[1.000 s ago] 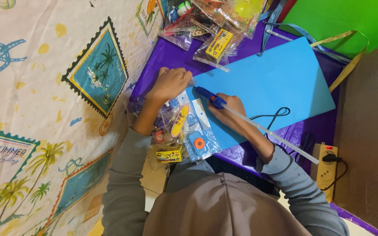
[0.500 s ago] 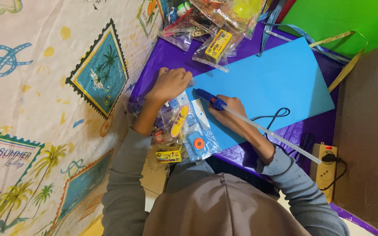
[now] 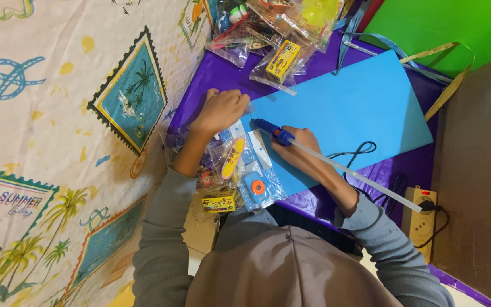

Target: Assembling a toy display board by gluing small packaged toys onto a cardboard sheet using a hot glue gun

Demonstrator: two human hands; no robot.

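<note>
purple covering spreads over the bench (image 3: pixel 211 74), with a cloth printed with palm trees and stamp shapes (image 3: pixel 58 142) hanging along one side. nearest the person, small clear packets of toys (image 3: pixel 240 182) lie bunched at the bench's near edge, overlapping the corner of a blue sheet (image 3: pixel 365 108). the left hand (image 3: pixel 220 111) rests on top of these packets, fingers curled together and pressing down, seemingly to pin them flat against the sheet. the right hand (image 3: pixel 302 149) has its fingers clamped on a blue glue gun (image 3: pixel 271 131), nozzle pointing at the packet edge just beside the left hand; a pale glue stick (image 3: pixel 359 176) juts from its rear toward a power strip (image 3: pixel 420 219) near the bench edge. farther off, more toy packets (image 3: pixel 274 34) are heaped, with green card (image 3: pixel 450 25) beyond.
</note>
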